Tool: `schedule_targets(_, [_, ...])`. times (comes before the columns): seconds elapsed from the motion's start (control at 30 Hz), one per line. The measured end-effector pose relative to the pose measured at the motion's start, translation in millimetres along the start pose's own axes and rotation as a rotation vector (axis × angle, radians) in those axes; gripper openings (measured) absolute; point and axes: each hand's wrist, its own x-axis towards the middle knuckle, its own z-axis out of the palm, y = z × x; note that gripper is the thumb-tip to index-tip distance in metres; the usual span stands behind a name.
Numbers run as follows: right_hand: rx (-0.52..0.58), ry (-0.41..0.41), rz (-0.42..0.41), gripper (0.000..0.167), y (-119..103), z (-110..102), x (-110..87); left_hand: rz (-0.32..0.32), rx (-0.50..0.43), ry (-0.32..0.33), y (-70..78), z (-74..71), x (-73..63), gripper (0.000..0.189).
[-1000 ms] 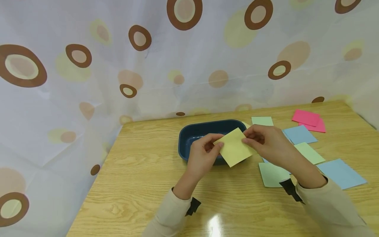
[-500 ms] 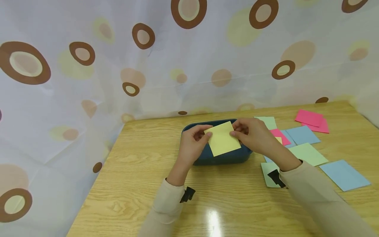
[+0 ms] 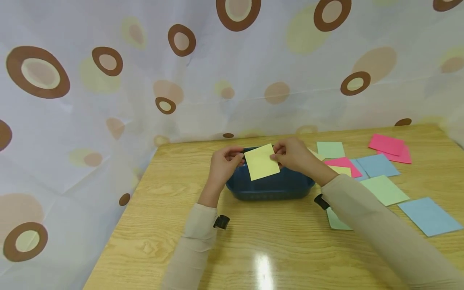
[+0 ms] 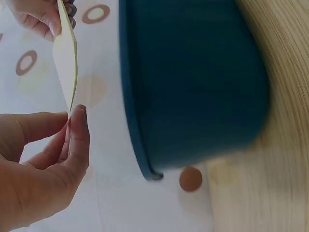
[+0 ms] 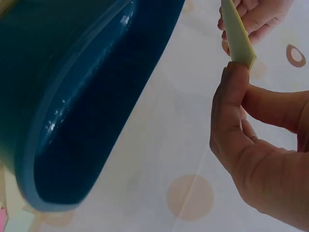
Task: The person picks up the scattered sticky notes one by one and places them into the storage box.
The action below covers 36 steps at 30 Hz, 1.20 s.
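Left hand [image 3: 222,165] and right hand [image 3: 295,156] both got fingers pinching a yellow note [image 3: 262,162] above the blue tub [image 3: 272,188], more paper squares [image 3: 385,189] over right.

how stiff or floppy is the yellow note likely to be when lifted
The yellow note is probably light: the left hand and right hand pinch it with fingertips. It should hold fairly flat, since its face looks unfolded, but may bend easily, given its thin edge.

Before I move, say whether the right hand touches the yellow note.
Touching: the head view shows the right hand pinching the yellow note, thumb over its edge.
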Motion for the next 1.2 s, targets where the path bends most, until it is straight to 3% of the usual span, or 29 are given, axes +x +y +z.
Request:
schedule_targets(0.2, [-0.041, -0.105, 0.089, 0.021, -3.0, 12.3, 21.8, 0.017, 0.379, 0.12, -15.2, -10.4, 4.1, 0.022])
schedule_targets(0.37, [-0.105, -0.173, 0.173, 0.019, -3.5, 25.2, 43.7, -0.078, 0.571, 0.089, -26.5, -8.6, 7.4, 0.03])
schedule_targets(0.57, [-0.116, -0.221, 0.239, 0.02, -1.5, 38.5, 62.0, -0.137, 0.607, 0.036, -35.2, -5.9, 10.0, 0.035])
schedule_targets(0.8, [-0.055, -0.293, 0.301, 0.047, -2.2, 49.1, 71.4, -0.127, 0.611, 0.038, -40.2, -7.4, 8.9, 0.03])
schedule_targets(1.03, [-0.254, -0.346, 0.337, 0.034, -11.2, 54.9, 80.6, -0.089, 0.634, 0.02, -37.3, -8.8, 4.6, 0.028])
schedule_targets(1.2, [-0.283, -0.378, 0.382, 0.025, -15.8, 59.1, 84.1, -0.071, 0.656, -0.004, -34.8, -8.5, 1.3, 0.028])
